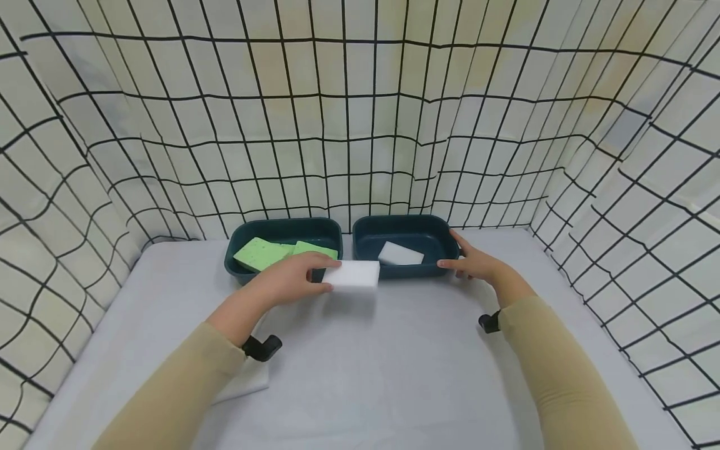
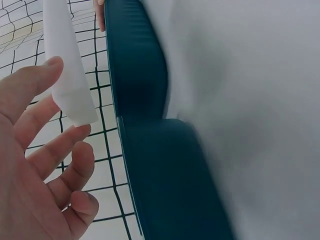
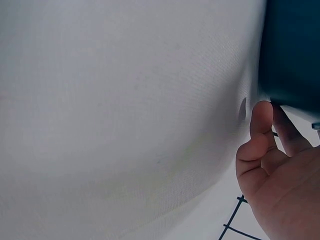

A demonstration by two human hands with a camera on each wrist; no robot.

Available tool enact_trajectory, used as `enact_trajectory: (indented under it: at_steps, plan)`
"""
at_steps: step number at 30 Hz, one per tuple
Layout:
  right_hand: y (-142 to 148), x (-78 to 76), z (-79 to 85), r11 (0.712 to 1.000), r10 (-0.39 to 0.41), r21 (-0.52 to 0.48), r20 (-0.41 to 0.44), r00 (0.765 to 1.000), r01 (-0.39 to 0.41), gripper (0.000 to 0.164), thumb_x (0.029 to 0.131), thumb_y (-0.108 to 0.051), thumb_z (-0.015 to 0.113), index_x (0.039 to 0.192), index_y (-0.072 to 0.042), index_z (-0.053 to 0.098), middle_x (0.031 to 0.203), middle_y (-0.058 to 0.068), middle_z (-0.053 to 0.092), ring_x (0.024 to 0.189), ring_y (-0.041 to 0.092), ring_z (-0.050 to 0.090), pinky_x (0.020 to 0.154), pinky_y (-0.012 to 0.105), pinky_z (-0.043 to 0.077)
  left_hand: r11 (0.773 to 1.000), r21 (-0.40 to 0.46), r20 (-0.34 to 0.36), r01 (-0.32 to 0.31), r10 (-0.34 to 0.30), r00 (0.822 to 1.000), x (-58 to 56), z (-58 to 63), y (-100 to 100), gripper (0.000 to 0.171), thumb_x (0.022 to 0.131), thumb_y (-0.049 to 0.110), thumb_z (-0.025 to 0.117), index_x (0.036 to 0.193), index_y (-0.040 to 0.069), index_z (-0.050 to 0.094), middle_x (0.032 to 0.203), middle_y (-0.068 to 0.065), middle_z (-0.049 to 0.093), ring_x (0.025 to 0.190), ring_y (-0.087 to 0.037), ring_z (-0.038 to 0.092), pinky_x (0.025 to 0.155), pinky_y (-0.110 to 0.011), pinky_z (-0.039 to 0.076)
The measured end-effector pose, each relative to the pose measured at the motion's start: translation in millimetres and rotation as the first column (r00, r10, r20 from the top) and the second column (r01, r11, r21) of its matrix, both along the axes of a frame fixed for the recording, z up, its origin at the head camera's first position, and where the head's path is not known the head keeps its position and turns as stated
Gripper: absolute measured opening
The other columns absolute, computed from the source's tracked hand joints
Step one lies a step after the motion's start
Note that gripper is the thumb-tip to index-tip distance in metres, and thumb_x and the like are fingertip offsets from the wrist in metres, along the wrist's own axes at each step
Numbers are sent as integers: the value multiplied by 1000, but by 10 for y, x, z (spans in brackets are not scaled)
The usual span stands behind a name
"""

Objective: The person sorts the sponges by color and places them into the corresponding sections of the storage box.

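My left hand (image 1: 287, 278) pinches a white sponge block (image 1: 353, 275) by its left end, thumb on one side and fingers on the other. The block is held above the table, in front of the gap between two dark teal bins; in the left wrist view the white block (image 2: 72, 75) points away from the palm. My right hand (image 1: 475, 261) holds the front right corner of the right bin (image 1: 404, 272), thumb at the front and a finger along the side. Inside that bin lies another white block (image 1: 400, 254). Green sponges (image 1: 264, 253) lie in the left bin (image 1: 232, 250).
Black wire mesh (image 1: 349, 137) backed by white cloth rises behind the bins and along both sides. A flat white piece (image 1: 247, 380) lies on the white table (image 1: 394, 362), partly under the left forearm.
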State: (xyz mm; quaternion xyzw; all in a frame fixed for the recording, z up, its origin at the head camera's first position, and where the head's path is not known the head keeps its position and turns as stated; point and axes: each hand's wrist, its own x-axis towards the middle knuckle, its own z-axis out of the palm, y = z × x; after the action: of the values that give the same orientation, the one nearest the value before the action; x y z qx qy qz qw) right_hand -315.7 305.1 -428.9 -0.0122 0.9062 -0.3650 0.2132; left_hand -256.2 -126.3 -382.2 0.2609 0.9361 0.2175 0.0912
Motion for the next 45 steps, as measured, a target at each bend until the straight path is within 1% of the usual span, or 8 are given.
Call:
enact_trajectory:
  at_steps: [3,6,10,14,18,23,33,45]
  plan:
    - [11,4,-2,1000,-1,3,-3,1000,1,106,89,-59,66,157,-40,-14,140,24,42,107,30,58,99,52,43,1000,-12,-6,-18,18,1000,-75,8,95,55,91,43,70,143,33,55,149,2,48,101,-19,55,86,-37,48]
    - [20,15,5,1000,-3,8,-6,1000,3,105,90,-57,65,157,-40,-14,137,23,44,106,30,58,98,52,44,999,-17,-17,-38,37,999,-146,24,196,56,92,46,69,144,34,53,150,1,46,113,-21,55,92,-41,48]
    - [42,19,1,1000,-10,10,-5,1000,10,104,90,-57,65,156,-41,-13,134,22,45,106,30,57,97,51,44,998,3,-26,-63,63,998,-236,55,334,56,92,46,68,145,35,52,151,0,45,131,-23,47,102,-47,45]
    - [66,11,-16,1000,-14,1,1,1000,14,107,87,-61,66,156,-42,-14,140,23,41,108,30,57,99,53,42,998,-2,-55,-67,67,996,-343,63,467,56,93,46,67,145,34,52,153,-2,43,139,-26,41,108,-51,40]
    - [66,-4,-16,1000,-31,-3,18,999,31,109,85,-63,68,156,-44,-12,149,23,34,111,31,57,102,54,41,997,-17,-64,-69,68,996,-458,60,579,56,93,45,68,146,33,52,153,-2,43,140,-26,39,110,-52,37]
    - [79,-10,-21,999,-35,3,20,999,35,105,89,-56,67,157,-41,-11,150,23,34,112,32,57,101,53,42,996,-48,-60,-81,79,995,-605,57,768,55,93,45,68,145,34,52,153,-1,43,141,-25,38,111,-51,37]
    - [70,-19,-33,999,-31,9,6,999,31,106,87,-60,67,157,-41,-10,154,24,29,113,32,58,100,52,43,986,-114,14,-123,125,992,-860,-29,1202,55,92,44,69,144,34,54,152,-4,45,134,-29,46,106,-50,41]
    - [30,-47,-33,1000,-18,-23,-1,1000,18,109,84,-64,68,157,-43,-10,155,24,27,114,31,58,102,54,42,988,-123,43,-92,98,994,-945,-79,1592,51,92,30,72,141,31,58,150,-3,48,131,-26,48,107,-48,40]
